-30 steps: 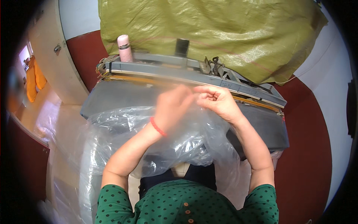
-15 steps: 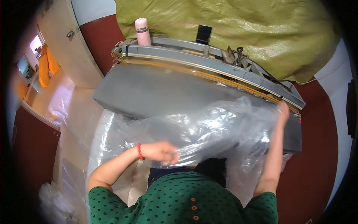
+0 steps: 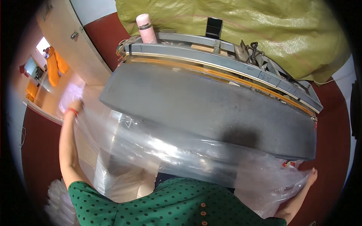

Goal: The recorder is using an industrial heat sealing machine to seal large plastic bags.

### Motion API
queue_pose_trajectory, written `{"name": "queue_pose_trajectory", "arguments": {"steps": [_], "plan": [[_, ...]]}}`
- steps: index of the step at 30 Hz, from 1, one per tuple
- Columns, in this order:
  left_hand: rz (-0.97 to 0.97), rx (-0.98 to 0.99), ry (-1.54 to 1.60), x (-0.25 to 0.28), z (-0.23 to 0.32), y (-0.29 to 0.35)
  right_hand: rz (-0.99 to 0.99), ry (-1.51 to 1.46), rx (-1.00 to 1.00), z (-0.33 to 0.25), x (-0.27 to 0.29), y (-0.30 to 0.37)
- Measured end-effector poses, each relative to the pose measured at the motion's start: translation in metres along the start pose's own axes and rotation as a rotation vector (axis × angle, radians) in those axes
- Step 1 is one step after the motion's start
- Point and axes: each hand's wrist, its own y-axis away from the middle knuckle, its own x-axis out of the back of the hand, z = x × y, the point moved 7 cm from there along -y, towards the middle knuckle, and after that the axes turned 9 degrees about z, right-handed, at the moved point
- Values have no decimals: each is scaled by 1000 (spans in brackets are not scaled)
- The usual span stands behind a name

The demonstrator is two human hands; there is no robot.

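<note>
A wide sheet of clear plastic film (image 3: 177,150) stretches across my front, below the near edge of a long grey-topped work surface (image 3: 181,101). Out to the far left, my left hand (image 3: 75,106), with a red bead bracelet at its wrist, is closed on one end of the film; motion smears it slightly. Low on the right, beyond the surface's near corner, my right hand (image 3: 312,177) pinches the film's other end. Between the hands the sheet hangs slack and shiny, over my lap.
Along the far edge of the surface runs a long grey metal frame (image 3: 188,54) with an orange strip. A pink bottle (image 3: 146,30), a black phone (image 3: 213,28) and a metal clamp (image 3: 252,52) are there. Behind hangs a yellow-green sheet (image 3: 271,34). More film lies bunched at lower left (image 3: 60,201).
My hands have spread apart: the left swung out to the far left, the right came down and outward. The film, bunched over the surface before, is now drawn out wide and nearer me.
</note>
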Motion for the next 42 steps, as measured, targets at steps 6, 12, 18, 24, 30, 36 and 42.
{"name": "queue_pose_trajectory", "arguments": {"steps": [6, 12, 18, 24, 30, 36, 42], "plan": [[1616, 205, 985, 327, 117, 41, 234, 76, -74, -88, -18, -27], [355, -42, 792, 91, 243, -71, 115, -17, 50, -125, -98, -47], [340, 107, 854, 40, 218, -106, 141, 297, -56, -122, -78, -49], [433, 319, 641, 65, 230, -117, 205, 363, -121, -179, -49, -27], [490, -124, 1659, 217, 374, -39, 239, -230, -118, -163, -78, -45], [-760, -1216, 1714, 405, 628, 285, 151, -525, -286, -116, -86, -43], [-1151, -1844, 1254, 377, 756, 500, 219, -554, -251, -129, -89, -53]]}}
